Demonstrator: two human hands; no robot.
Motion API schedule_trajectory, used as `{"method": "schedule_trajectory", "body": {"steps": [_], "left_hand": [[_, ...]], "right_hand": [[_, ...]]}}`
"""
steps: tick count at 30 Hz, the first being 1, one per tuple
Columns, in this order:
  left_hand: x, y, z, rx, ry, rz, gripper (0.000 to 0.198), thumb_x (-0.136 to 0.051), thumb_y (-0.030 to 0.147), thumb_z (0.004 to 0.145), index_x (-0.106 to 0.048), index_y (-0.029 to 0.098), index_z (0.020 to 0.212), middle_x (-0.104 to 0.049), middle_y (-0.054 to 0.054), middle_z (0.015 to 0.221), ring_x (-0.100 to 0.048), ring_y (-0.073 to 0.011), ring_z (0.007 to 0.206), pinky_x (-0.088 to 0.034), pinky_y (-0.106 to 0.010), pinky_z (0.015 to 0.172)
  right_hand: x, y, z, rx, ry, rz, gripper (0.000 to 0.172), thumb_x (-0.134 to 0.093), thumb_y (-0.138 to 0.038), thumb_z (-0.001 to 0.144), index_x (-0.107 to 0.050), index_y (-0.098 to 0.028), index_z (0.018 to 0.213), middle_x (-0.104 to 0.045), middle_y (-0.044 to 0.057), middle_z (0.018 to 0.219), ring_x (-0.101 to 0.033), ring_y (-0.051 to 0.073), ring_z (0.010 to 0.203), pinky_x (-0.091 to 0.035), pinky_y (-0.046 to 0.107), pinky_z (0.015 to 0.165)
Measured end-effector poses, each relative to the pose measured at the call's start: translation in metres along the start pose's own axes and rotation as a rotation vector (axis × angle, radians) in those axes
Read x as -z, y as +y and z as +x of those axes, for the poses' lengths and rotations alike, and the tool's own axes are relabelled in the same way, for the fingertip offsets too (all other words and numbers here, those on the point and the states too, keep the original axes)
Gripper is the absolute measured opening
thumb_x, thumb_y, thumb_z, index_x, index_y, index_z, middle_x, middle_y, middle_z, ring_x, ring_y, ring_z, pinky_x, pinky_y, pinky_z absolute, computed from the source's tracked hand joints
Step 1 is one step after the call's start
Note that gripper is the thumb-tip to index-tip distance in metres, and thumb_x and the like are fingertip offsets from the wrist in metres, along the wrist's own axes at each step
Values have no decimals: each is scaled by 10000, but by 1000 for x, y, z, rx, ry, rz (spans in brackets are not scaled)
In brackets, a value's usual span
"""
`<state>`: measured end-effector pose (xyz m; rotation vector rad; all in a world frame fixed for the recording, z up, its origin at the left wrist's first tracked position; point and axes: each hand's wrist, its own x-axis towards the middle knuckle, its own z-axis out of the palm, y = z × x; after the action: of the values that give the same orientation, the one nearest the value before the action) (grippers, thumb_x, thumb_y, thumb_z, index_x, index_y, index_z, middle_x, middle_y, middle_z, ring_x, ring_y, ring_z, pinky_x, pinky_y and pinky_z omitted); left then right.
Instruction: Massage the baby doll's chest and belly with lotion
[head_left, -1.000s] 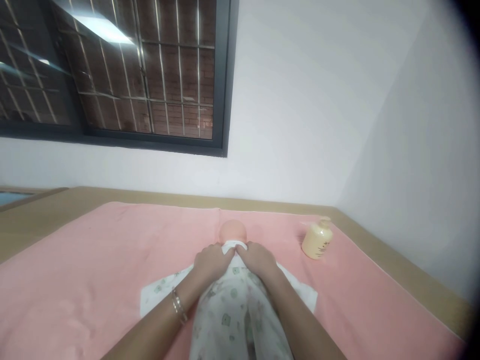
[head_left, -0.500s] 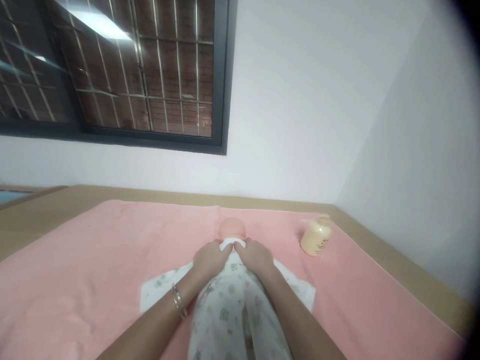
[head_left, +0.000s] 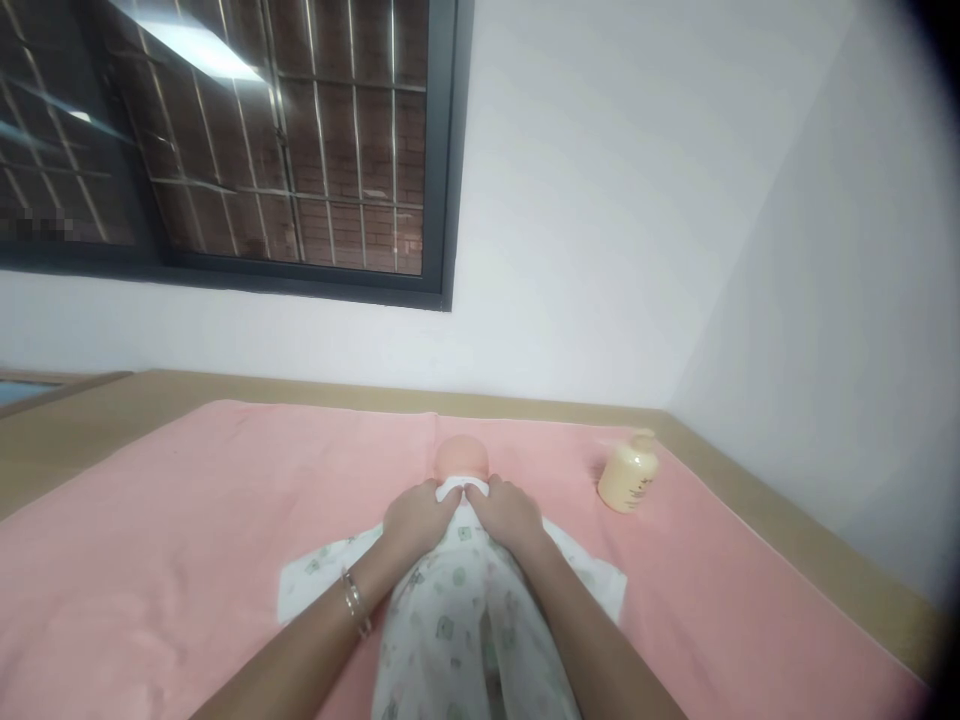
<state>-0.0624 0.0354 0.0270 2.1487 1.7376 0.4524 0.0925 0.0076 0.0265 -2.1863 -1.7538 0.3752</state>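
Note:
A baby doll (head_left: 463, 460) lies on its back on a pink towel (head_left: 187, 530), its bald head pointing away from me. It wears a white garment with small green prints (head_left: 457, 620). My left hand (head_left: 415, 518) and my right hand (head_left: 508, 515) rest side by side on the doll's chest. Both pinch the white collar just under the chin, fingers closed on the cloth. A metal bracelet sits on my left wrist (head_left: 355, 603). The doll's lower body runs out of view at the bottom.
A pale yellow pump bottle (head_left: 629, 474) leans on the towel to the right of the doll's head. The towel covers a tan tabletop (head_left: 787, 540) set into a white wall corner. A dark-framed barred window (head_left: 225, 150) is up left.
Almost nothing has moved; both hands stay pinched on the collar. The view has shifted slightly, so the doll and bottle sit a little further left.

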Motion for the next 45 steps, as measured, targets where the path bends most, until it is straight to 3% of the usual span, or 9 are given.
{"method": "schedule_trajectory", "body": {"steps": [15, 24, 28, 32, 36, 40, 45], "left_hand": [[0, -1, 0, -2, -5, -18, 525, -288, 600, 864, -626, 202, 912, -705, -105, 962, -641, -289, 886, -438, -373, 725], [-2, -3, 2, -20, -3, 46, 575, -255, 606, 874, -626, 180, 982, -689, -133, 1019, -627, -305, 954, -436, -388, 778], [-1, -2, 0, -32, 17, 50, 585, -248, 605, 883, -633, 180, 997, -688, -131, 1015, -623, -300, 966, -435, -387, 793], [0, -2, -2, -46, 48, 50, 557, -261, 570, 894, -652, 176, 935, -694, -127, 980, -625, -281, 940, -430, -370, 785], [3, -4, -4, -45, 59, 23, 530, -292, 551, 900, -660, 173, 942, -697, -121, 982, -631, -272, 926, -433, -354, 771], [7, -1, -13, -117, 60, 66, 510, -264, 485, 933, -655, 163, 979, -689, -133, 982, -627, -264, 930, -439, -363, 795], [5, 12, -40, -205, 149, 200, 434, -286, 333, 939, -630, 127, 1106, -646, -151, 1075, -575, -290, 1018, -397, -436, 917]], "right_hand": [[0, -1, 1, -11, -22, -3, 596, -277, -607, 887, -580, -152, 1123, -642, 168, 1118, -582, 322, 1045, -402, 414, 851], [3, -3, 0, -25, -41, -45, 631, -273, -609, 890, -556, -136, 1198, -609, 188, 1162, -547, 345, 1105, -384, 457, 903], [5, -7, -3, -26, 15, -83, 643, -284, -609, 895, -564, -125, 1212, -580, 202, 1202, -500, 364, 1162, -361, 489, 937], [9, -13, -14, 15, 69, -127, 608, -251, -553, 936, -603, -119, 1177, -613, 200, 1151, -542, 360, 1103, -348, 519, 949], [13, -23, -31, 135, 104, -196, 579, -223, -482, 973, -623, -108, 1161, -652, 198, 1079, -580, 340, 1056, -252, 565, 1029], [14, -31, -37, 194, 87, -197, 517, -217, -397, 988, -627, -131, 1156, -643, 191, 1118, -567, 319, 1102, -279, 540, 1031], [12, -14, -14, 128, -48, -134, 506, -236, -410, 979, -643, -157, 1142, -654, 186, 1139, -598, 312, 1081, -370, 484, 961]]}}
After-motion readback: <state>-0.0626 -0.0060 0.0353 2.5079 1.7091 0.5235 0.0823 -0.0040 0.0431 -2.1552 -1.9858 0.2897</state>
